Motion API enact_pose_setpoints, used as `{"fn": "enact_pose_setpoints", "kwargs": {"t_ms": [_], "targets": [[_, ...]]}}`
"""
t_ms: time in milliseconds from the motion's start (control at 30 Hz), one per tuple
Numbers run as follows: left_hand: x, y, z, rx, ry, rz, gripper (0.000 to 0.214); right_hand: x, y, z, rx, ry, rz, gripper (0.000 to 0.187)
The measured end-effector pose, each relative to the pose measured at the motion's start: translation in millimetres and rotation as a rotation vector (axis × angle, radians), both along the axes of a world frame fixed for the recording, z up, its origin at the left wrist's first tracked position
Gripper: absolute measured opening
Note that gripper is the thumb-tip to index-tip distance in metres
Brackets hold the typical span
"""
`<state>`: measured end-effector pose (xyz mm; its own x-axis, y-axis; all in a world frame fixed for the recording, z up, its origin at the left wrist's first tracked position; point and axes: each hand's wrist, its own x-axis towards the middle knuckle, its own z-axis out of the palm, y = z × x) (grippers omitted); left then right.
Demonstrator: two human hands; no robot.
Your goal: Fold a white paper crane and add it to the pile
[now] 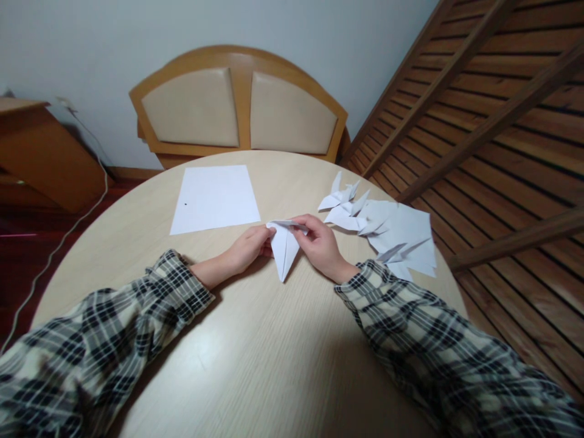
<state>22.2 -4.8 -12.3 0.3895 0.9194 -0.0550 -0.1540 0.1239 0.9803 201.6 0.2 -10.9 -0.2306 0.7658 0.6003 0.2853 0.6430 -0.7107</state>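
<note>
A white folded paper [283, 250], kite-shaped with a crease down its middle, is held just above the table with its narrow point toward me. My left hand [249, 248] pinches its upper left corner between thumb and fingers. On the opposite side, my right hand [320, 243] grips the upper right edge, thumb in front. Some of my left fingers are hidden behind the paper. To the right of my hands lie several folded paper cranes [345, 213], and a flat sheet of white paper [216, 198] rests beyond my left hand.
The round wooden table [255, 359] fills the middle. White paper sheets [408, 228] lie near its right edge, partly under cranes. A padded wooden headboard [244, 103] stands behind, a slatted wooden screen [506, 140] at right. A pale cable [68, 234] runs along the floor at left.
</note>
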Motion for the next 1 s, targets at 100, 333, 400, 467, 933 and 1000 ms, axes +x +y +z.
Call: {"fn": "enact_pose_setpoints", "kwargs": {"t_ms": [100,333,400,467,933,1000], "targets": [[-1.9,-0.4,0.9,0.119,0.114,0.078,0.023,0.5,-1.2,3.5,0.043,-0.034,0.039,0.026],[-0.3,-1.1,3.7,0.177,0.189,0.204,0.023,3.3,0.6,6.2,0.165,-0.13,0.123,0.032],[0.7,-1.1,3.9,0.15,0.16,0.225,0.022,3.8,0.5,6.6,0.188,-0.16,0.129,0.032],[1.3,-0.7,3.4,0.121,0.138,0.248,0.02,4.2,-0.4,7.5,0.193,-0.195,0.135,0.032],[2.0,1.8,11.6,-0.296,-0.276,0.189,0.02,10.2,-3.4,10.2,0.318,-0.475,0.164,0.039],[0.5,3.1,9.2,-0.275,-0.266,0.16,0.025,10.6,-3.0,9.6,0.325,-0.507,0.156,0.038]]}}
